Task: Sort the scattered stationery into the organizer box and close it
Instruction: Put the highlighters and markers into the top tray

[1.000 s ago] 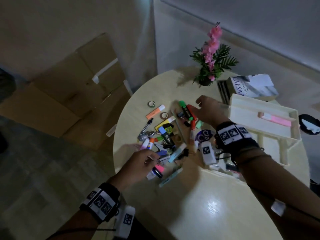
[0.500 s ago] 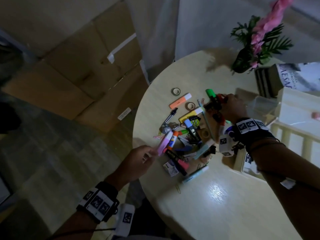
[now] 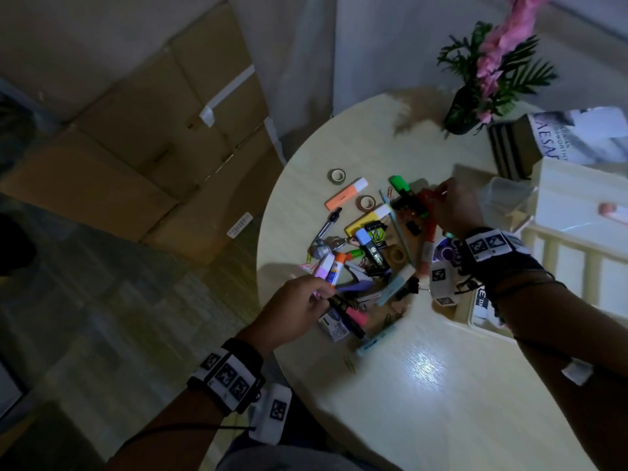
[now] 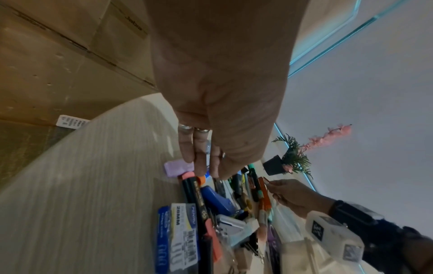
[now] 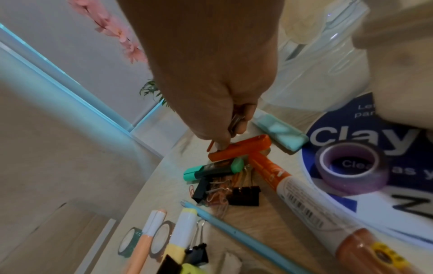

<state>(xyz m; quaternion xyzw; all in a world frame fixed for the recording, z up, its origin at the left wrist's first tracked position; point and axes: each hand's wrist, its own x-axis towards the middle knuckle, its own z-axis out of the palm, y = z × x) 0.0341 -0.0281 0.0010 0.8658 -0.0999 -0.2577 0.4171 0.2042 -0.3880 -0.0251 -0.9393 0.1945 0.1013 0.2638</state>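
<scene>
Left hand [image 3: 299, 300] pinches the lilac highlighter [image 3: 323, 268] at the pile's near edge; right hand [image 3: 453, 207] pinches the red marker [image 5: 239, 150], both presumably lifting for the box [image 3: 577, 205].

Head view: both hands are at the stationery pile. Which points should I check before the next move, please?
1. Left hand fingers touch the lilac highlighter: ok.
2. Firm pinch on it: cannot tell.
3. Right hand touches the orange highlighter: ok.
4. Its grip there: cannot tell.
5. Organizer box open: ok.
6. Table cleared of stationery: not ok.
</scene>
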